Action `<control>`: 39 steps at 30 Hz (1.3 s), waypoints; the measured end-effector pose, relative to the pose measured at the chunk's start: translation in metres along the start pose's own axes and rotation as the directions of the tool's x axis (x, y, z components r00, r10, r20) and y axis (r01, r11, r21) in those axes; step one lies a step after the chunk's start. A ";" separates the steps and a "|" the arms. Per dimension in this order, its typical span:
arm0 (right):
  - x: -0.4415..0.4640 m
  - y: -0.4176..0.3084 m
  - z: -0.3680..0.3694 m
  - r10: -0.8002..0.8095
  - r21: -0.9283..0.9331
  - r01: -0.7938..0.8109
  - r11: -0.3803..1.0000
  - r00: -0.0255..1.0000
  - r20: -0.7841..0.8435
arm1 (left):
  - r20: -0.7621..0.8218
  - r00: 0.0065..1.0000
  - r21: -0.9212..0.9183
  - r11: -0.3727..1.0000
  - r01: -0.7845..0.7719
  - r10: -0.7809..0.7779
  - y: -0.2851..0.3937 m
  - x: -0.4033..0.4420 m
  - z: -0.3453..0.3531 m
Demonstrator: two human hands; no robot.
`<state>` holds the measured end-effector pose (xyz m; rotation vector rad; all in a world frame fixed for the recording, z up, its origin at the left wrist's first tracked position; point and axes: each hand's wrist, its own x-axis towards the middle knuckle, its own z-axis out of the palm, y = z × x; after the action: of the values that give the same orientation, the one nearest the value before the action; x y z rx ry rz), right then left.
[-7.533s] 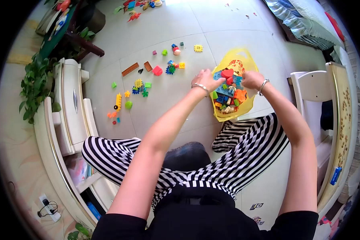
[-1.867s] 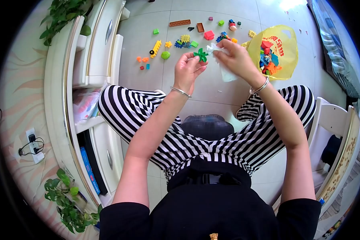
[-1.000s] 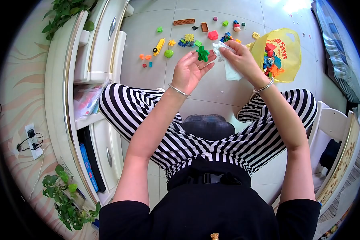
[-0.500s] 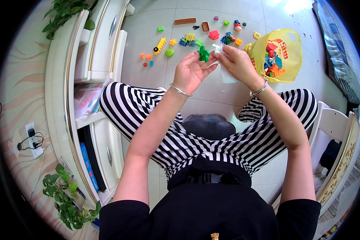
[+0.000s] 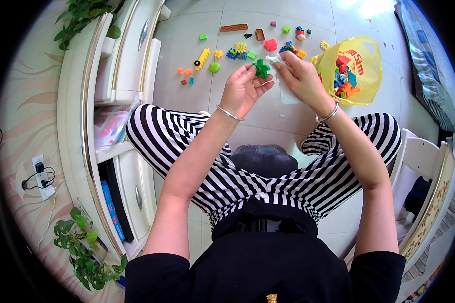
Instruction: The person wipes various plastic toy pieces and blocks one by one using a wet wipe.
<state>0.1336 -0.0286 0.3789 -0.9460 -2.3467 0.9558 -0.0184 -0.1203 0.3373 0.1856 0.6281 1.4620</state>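
Between the thumb and fingers of my left hand is a green leaf-shaped toy piece with several pointed lobes. My right hand pinches a thin white wipe or tissue, which hangs down below the fingers; its upper end pokes out toward the green piece. The two hands are close together over the tiled floor, a small gap between them. Just beyond my right hand lie blue and orange blocks, partly covered by it.
Loose toy pieces lie across the floor, among them a yellow piece with a wheel, a green ball-like piece and a brown long brick. At right stands a yellow plastic bag holding many blocks. A white cabinet is at left.
My left hand has turned the green piece and drawn its fingers in around it. My right hand, still with the white wipe, has shifted slightly.
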 end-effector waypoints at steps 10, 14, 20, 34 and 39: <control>-0.001 0.000 0.003 -0.062 0.203 0.072 0.977 0.997 -0.052 | 0.028 1.000 0.072 0.997 0.007 -0.009 -0.002 0.002 0.001; -0.002 -0.004 -0.001 -0.057 0.139 0.048 0.989 0.996 0.061 | -0.023 1.000 -0.014 1.000 -0.011 0.011 -0.004 0.005 -0.008; 0.000 0.000 -0.011 0.009 0.049 -0.011 0.999 0.999 0.034 | -0.105 0.994 0.147 0.989 -0.019 0.035 0.003 0.002 -0.001; 0.001 -0.006 -0.017 0.091 0.066 -0.095 0.993 0.994 0.061 | -0.035 0.994 0.409 0.909 -0.078 0.101 -0.002 0.000 0.002; 0.000 -0.006 -0.016 0.084 0.071 -0.085 0.994 0.996 0.026 | -0.038 0.990 0.416 0.903 -0.106 0.134 -0.003 0.000 0.004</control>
<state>0.1409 -0.0246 0.3942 -1.0179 -2.2906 1.0823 -0.0136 -0.1197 0.3393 0.5168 0.9936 1.4424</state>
